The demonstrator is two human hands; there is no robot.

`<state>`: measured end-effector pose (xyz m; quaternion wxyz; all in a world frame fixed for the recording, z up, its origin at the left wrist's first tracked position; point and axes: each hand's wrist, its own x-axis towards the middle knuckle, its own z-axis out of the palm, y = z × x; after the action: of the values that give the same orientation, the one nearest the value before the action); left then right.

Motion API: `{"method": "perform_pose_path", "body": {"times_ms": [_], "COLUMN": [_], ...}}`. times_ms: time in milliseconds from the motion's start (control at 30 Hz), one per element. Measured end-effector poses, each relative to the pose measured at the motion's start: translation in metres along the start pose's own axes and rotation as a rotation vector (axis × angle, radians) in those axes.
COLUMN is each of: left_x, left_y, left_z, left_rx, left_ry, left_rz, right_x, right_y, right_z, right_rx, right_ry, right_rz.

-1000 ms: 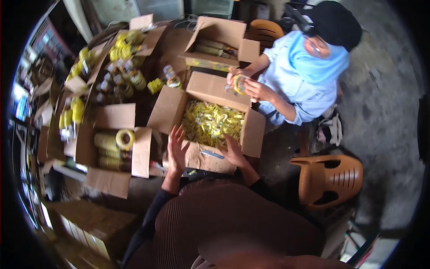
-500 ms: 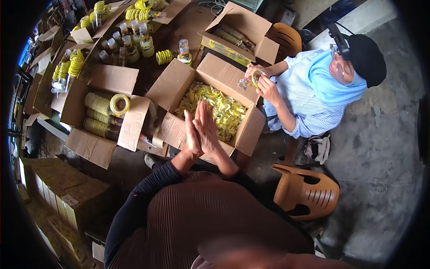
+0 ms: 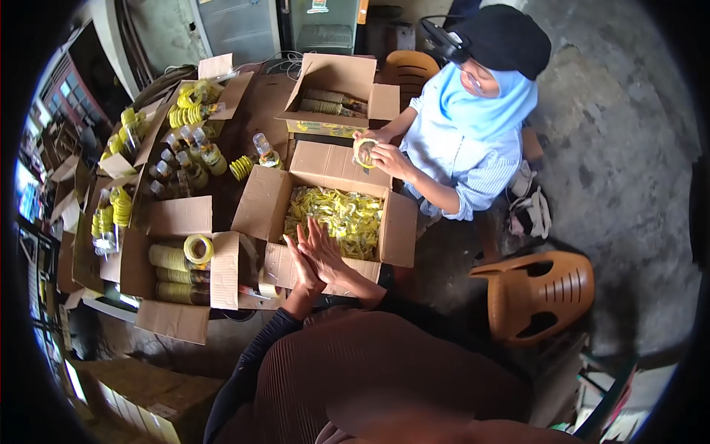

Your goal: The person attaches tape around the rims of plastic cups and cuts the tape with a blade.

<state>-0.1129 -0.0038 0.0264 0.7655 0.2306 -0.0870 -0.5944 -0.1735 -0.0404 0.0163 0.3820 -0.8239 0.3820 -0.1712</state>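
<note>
My left hand (image 3: pixel 304 268) and my right hand (image 3: pixel 330 259) meet palm to palm at the near side of an open cardboard box (image 3: pixel 255 198). Their fingers are stretched out, and I see nothing held in either. Small yellow and clear packets (image 3: pixel 344 211) fill the box just beyond my fingertips. To the left, another open carton (image 3: pixel 225 275) has rows of yellowish stacked round items (image 3: pixel 168 257) in it. A yellow ring-shaped item (image 3: pixel 198 249) rests on top of them.
Across the box at right, a person (image 3: pixel 473 159) handles a round, yellow-rimmed item (image 3: pixel 364 152). Clear-topped containers (image 3: pixel 196 152) and yellow ring stacks (image 3: pixel 241 168) stand on the table. A further carton (image 3: pixel 333 70) is behind. An orange plastic chair (image 3: pixel 543 292) stands at right.
The view has swung, so the boxes and the person sit differently in frame. My hands stay together, with the fingers a little more spread. The person's hands have turned the round item.
</note>
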Motion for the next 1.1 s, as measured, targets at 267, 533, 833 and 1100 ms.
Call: {"method": "perform_pose_path", "body": {"times_ms": [267, 533, 833, 1100], "left_x": [-0.008, 0.051, 0.216, 0.336], "left_y": [0.01, 0.063, 0.159, 0.174], "left_z": [-0.027, -0.042, -0.075, -0.115], "left_rx": [0.064, 0.465, 0.74, 1.39], "left_ry": [0.109, 0.085, -0.074, 0.303], "left_rz": [-0.068, -0.015, 0.298, 0.444], "right_x": [-0.017, -0.023, -0.055, -0.08], "right_y": [0.002, 0.041, 0.082, 0.092], "right_z": [0.003, -0.003, 0.0, 0.004], "right_rx": [-0.34, -0.31, -0.561, -0.576], "right_ry": [0.029, 0.143, 0.157, 0.159], "right_rz": [-0.182, 0.12, 0.355, 0.319]}}
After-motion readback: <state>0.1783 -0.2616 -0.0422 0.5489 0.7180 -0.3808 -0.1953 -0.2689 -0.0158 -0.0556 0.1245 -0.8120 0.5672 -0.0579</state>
